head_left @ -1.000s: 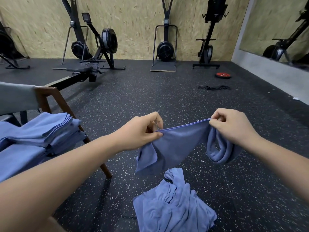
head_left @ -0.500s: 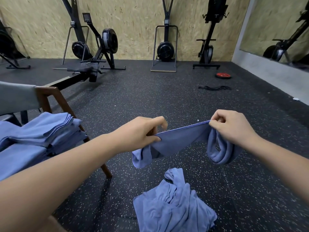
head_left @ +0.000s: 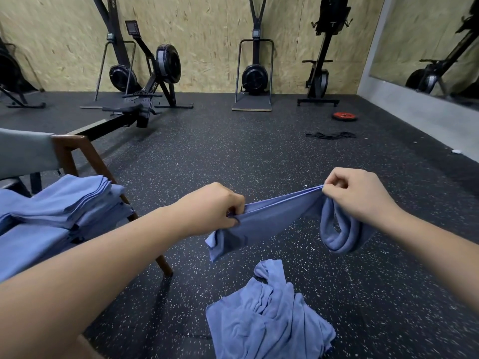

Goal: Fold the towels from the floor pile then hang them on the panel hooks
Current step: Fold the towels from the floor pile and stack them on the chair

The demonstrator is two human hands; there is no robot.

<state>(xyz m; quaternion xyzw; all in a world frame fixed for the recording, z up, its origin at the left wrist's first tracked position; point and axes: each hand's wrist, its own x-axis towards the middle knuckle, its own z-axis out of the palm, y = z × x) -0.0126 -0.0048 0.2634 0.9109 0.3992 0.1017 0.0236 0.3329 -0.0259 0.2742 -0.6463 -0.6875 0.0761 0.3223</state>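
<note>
Now, L hand (head_left: 212,208): pinching towel (head_left: 274,216) top edge
R hand (head_left: 357,195): pinching other end, edge taut
Rower (head_left: 155,81) lettering: "…OWER", only partly legible

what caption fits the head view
Left hand and right hand pinch a towel above the floor pile, folded towels on a chair.

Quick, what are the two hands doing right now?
Left hand: closed, pinching one end of the blue towel.
Right hand: closed, pinching the other end of the same towel.
</note>
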